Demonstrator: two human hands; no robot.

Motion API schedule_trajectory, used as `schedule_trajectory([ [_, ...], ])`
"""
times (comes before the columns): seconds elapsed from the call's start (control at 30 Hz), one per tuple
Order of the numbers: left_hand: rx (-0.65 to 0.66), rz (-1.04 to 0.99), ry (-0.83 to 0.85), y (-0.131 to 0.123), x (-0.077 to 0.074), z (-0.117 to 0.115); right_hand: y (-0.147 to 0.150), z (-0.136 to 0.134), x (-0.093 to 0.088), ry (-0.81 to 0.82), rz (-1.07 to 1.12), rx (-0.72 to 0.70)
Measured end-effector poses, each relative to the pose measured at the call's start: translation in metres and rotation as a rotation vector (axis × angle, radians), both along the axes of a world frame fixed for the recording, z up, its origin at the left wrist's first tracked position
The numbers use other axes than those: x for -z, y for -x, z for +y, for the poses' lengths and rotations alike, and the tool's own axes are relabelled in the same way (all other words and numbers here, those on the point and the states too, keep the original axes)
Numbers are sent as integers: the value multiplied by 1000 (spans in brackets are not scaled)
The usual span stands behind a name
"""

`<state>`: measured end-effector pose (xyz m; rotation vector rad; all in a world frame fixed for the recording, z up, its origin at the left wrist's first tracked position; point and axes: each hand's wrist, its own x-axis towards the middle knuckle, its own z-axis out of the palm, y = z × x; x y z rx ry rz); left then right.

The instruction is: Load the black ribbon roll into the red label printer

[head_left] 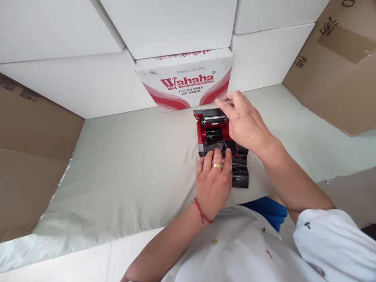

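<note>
A small red-and-black label printer (pixel 201 133) lies on the cloth with its lid (pixel 207 112) raised, showing a metal bar and a glossy black roll (pixel 214 136) in the red bay. My left hand (pixel 214 182), with a gold ring and a red cord bracelet, grips the near edge, its fingertips over the dark front panel. Some clear, shiny film lies by those fingertips. My right hand (pixel 248 121) is at the lid's right end, thumb and fingers bent around it; part of that grip is hidden. A crinkled black strip (pixel 240 176) lies right of my left hand, partly beneath the printer.
Behind the printer stands a white and red Wahaha water carton (pixel 188 84), against stacked white boxes (pixel 182 27). Brown cardboard boxes flank the cloth-covered surface (pixel 132 164) at left (pixel 32 156) and right (pixel 337 74). The surface's front edge is close to my body.
</note>
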<state>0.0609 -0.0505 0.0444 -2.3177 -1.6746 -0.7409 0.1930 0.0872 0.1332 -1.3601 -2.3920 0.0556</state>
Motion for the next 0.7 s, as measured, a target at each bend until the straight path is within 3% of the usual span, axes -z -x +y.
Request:
schedule_trajectory([
  [0.17, 19, -56, 35, 2, -2, -5, 4, -7, -6, 80, -129, -18],
  [0.43, 29, -21, 11, 4, -2, -8, -2, -28, 4, 256, -262, -93],
  [0.7, 30, -38, -26, 4, -4, -7, 6, -43, 3, 299, -410, -73],
])
